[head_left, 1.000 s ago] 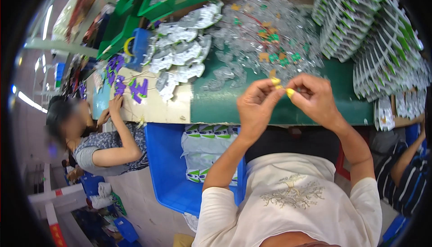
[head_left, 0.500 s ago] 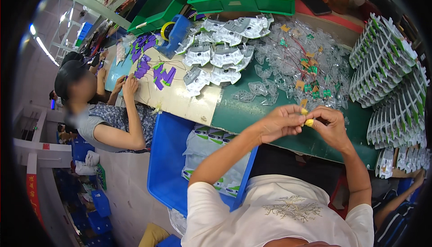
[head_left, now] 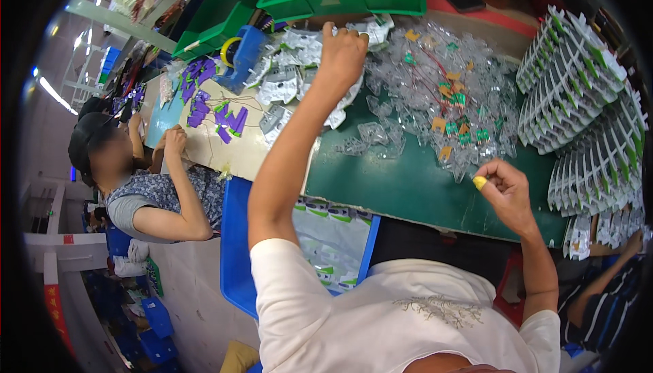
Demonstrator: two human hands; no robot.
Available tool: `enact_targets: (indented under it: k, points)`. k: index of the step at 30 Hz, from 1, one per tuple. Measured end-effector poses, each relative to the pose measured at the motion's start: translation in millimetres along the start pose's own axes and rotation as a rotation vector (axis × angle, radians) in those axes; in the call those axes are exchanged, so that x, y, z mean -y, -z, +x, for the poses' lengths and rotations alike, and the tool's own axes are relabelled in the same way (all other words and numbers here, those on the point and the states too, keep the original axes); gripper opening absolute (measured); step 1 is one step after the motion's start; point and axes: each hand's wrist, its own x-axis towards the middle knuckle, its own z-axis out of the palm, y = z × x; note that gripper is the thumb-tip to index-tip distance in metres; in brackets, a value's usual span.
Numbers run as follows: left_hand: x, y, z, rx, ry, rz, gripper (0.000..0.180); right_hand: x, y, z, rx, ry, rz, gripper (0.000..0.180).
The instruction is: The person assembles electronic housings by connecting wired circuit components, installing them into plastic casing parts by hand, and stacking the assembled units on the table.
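My left hand [head_left: 343, 55] reaches over the far part of a pile of grey-and-white moulded plastic housings [head_left: 280, 86]. Its fingers bend down toward the pile; their tips are hidden, so a grip cannot be made out. Over the near side of the green table mat [head_left: 388, 186] is my right hand [head_left: 507, 195], thumb and fingertips pinched together. A yellow finger cover [head_left: 479, 182] sits on its thumb. Whatever the pinch holds is too small to name. Just beyond it spreads a heap of clear plastic pieces [head_left: 415, 94], mixed with red wires and small green boards.
Tall stacks of white-and-green housings [head_left: 571, 91] rise at the right. Green trays [head_left: 340, 2] line the back, beside a blue tape dispenser [head_left: 243, 57]. A blue bin [head_left: 238, 250] stands below the table's front edge. At left, a co-worker [head_left: 160, 196] sits near purple parts [head_left: 231, 121].
My hands were together over the near table edge. The left has moved away, up and left to the housings pile; the right stays near its place, still pinched. The view has shifted slightly.
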Motion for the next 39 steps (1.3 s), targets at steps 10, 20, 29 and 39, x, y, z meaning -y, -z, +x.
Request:
enact_targets:
  k: [10, 20, 29, 39]
  points:
    - [-149, 115, -158, -0.147, -0.105, -0.41, 0.031, -16, -1, -18, -0.05, 0.016, -0.024, 0.004]
    - [-201, 89, -221, -0.02, -0.072, -0.789, 0.035, -19, -67, 4, 0.143, 0.566, -0.583, 0.012]
    - [-168, 91, -213, -0.099, -0.007, -1.182, 0.041, -21, -75, 6, 0.268, 0.569, -0.738, 0.011]
    - [-89, 28, -149, -0.142, 0.239, -0.726, 0.038, -22, -83, -7, 0.165, 0.539, -0.791, 0.031]
